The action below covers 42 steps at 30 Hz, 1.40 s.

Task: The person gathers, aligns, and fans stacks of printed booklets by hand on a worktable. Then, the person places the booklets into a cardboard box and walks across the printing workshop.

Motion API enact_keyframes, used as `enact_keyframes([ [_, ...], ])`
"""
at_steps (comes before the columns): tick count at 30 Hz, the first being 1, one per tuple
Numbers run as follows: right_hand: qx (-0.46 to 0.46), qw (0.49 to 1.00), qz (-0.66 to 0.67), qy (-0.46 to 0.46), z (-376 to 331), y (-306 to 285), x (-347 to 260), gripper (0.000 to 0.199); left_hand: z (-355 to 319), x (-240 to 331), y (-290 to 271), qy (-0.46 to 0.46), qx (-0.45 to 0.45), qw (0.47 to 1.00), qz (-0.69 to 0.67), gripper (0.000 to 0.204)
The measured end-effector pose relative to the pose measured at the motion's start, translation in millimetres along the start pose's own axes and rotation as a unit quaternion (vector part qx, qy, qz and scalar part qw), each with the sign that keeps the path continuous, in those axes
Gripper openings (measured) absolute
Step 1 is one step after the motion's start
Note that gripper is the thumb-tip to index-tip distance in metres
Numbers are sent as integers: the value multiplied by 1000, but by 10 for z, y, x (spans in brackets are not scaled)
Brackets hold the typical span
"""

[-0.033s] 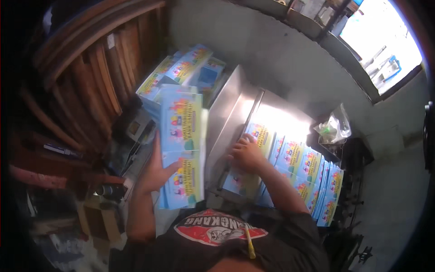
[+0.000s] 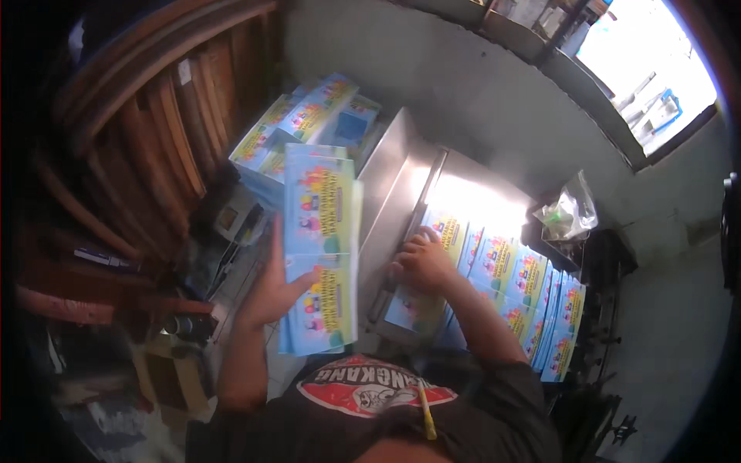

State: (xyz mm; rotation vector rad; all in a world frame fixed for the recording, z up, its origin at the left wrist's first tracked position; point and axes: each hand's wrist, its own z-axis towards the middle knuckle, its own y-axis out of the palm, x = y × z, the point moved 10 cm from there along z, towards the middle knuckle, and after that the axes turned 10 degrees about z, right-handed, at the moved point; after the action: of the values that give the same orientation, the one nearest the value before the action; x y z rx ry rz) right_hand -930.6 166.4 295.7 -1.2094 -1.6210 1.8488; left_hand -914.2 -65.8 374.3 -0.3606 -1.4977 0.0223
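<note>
Steadies the tall pile of blue booklets at centre-left with the left hand, fingers spread flat. Rests the right hand, fingers curled, grip unclear, on the fanned booklets along the metal machine bed. Leaves further booklet piles at upper left.

Looks like a small print-finishing or bindery workshop, cramped and rough rather than a home or office. Signs of it: a steel machine bed with sheets fanned in an overlapping row of identical blue printed covers, more of the same covers piled in a stack at the far left, and a tall bundle of them stood on the surface. Also bare concrete walls, curved dark timber lengths leaning at the left, and clutter of small gear on the floor.
</note>
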Motion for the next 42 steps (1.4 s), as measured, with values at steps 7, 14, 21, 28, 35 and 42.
enact_keyframes([
  [7, 67, 994, 18, 86, -939, -261, 371, 26, 598, -604, 1575, -70, -279, 953, 100, 76],
  [14, 154, 983, 62, 80, -1476, -529, 441, 23, 665, 32, 2155, 173, -3, 925, 338, 52],
  [21, 163, 933, 128, 294, -2250, -354, 909, 63, 316, -756, 3773, -255, -296, 908, -151, 43],
  [28, 169, 885, 77, 427, -3287, -57, 1285, 54, 184, -675, 4266, -233, -359, 879, -209, 36],
  [35, 195, 871, 89, 441, -3558, -124, 1446, 53, 109, -464, 4468, -169, -328, 907, -202, 42],
  [42, 187, 871, 81, 448, -3411, -111, 1397, 56, 216, -681, 3355, -172, -271, 934, -158, 46],
])
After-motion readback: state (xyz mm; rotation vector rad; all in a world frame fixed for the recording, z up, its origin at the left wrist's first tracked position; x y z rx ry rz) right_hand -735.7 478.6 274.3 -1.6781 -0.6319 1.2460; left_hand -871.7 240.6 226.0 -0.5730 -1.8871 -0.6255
